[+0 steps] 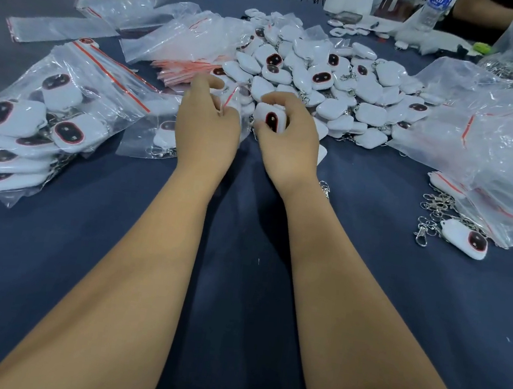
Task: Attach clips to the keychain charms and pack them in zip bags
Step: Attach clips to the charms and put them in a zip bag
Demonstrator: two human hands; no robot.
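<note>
Charm [271, 120] is pinched upright by right hand [287, 148] fingers, just right of zip bag [232, 97] mouth pinched by left hand [206, 129].

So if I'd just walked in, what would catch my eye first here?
Probably the big heap of white charms in the middle of the blue table. Right in front of it, the right hand holds one charm while the left hand pinches a small zip bag. At the left lies a large bag of packed charms.
</note>
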